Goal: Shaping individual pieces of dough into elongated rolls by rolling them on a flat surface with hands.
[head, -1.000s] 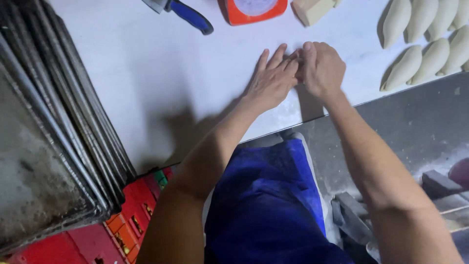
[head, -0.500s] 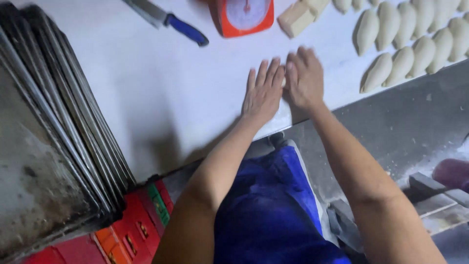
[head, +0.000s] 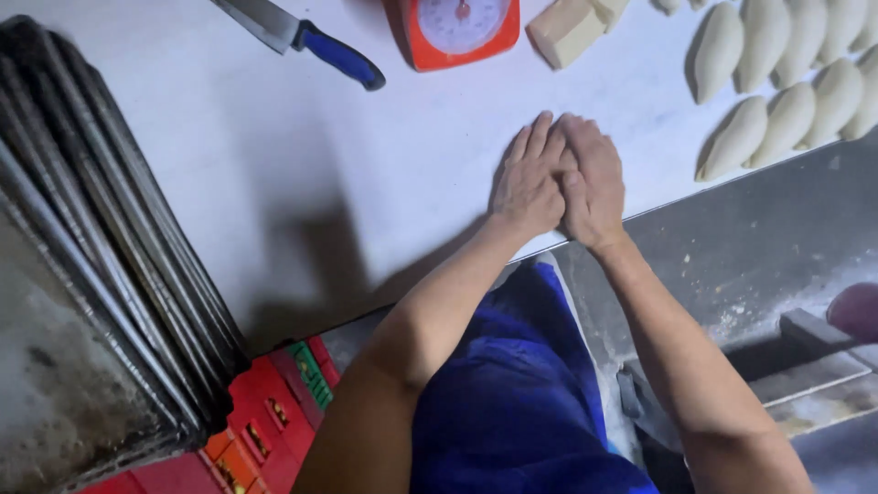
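The left hand (head: pixel 529 179) and right hand (head: pixel 593 176) lie pressed side by side, palms down, on the white worktop (head: pixel 274 155) near its front edge. Whether either grip holds anything beneath cannot be told. Shaped dough pieces (head: pixel 777 82) lie to the right; scale (head: pixel 462 27), knife (head: pixel 302 38) and dough block (head: pixel 567 27) lie beyond.
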